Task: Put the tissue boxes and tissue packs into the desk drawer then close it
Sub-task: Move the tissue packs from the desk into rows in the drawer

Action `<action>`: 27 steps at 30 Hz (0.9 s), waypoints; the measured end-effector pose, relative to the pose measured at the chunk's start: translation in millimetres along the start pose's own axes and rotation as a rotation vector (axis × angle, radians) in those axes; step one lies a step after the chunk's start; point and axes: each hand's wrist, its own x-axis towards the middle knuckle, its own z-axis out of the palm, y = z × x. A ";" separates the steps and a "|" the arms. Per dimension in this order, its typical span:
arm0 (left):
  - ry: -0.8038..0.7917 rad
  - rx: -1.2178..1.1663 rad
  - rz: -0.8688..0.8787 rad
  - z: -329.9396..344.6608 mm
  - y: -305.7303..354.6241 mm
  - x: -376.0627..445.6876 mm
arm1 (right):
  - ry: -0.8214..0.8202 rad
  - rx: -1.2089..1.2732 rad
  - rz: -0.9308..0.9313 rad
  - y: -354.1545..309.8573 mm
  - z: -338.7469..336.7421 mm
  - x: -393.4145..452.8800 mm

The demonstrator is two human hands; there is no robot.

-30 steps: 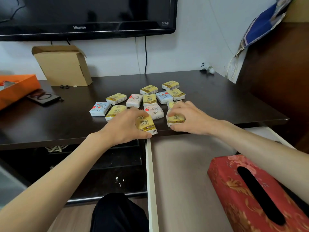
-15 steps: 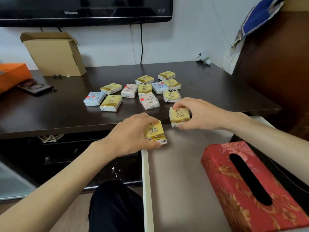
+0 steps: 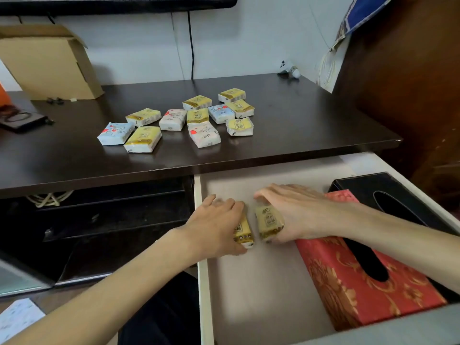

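The desk drawer [image 3: 261,290] stands pulled out below the dark desk top [image 3: 298,125]. My left hand [image 3: 214,227] grips a yellow tissue pack [image 3: 242,232] down on the drawer floor near its left wall. Beside it, my right hand [image 3: 296,215] holds another yellow tissue pack [image 3: 268,222] against the floor. A red patterned tissue box [image 3: 348,277] lies at the drawer's right, with a black tissue box [image 3: 388,192] behind it. Several yellow, white and blue tissue packs [image 3: 204,134] lie spread on the desk top.
An open cardboard box [image 3: 49,63] stands at the desk's back left, near a dark flat case [image 3: 22,119]. A screen hangs on the wall, its cable [image 3: 191,46] dropping to the desk. Dark shelves [image 3: 112,215] sit left of the drawer.
Both hands have carried their yellow packs off the desk edge and down onto the drawer floor. The view has tipped lower.
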 end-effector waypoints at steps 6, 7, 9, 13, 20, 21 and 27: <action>-0.127 0.030 -0.026 -8.8 -7.3 -6.4 | -0.085 -0.143 0.036 -0.8 -2.0 -0.3; -0.138 0.026 -0.027 -10.1 -7.4 -6.8 | -0.087 -0.151 0.032 -2.4 -2.3 -0.1; -0.147 0.016 -0.023 -12.8 -6.2 -5.8 | -0.086 -0.161 0.018 -5.6 -3.5 1.1; -0.158 -0.003 -0.001 -15.9 -1.0 0.8 | -0.096 -0.114 -0.002 -7.5 -6.2 2.5; -0.141 -0.014 -0.003 -15.2 0.2 4.8 | -0.065 -0.086 0.014 -8.4 -2.4 4.2; -0.137 -0.017 -0.004 -14.8 -0.1 5.1 | -0.060 -0.083 0.020 -8.5 -2.0 4.8; -0.144 -0.041 -0.003 -16.8 -1.4 5.7 | -0.014 -0.141 0.005 -13.9 0.4 7.6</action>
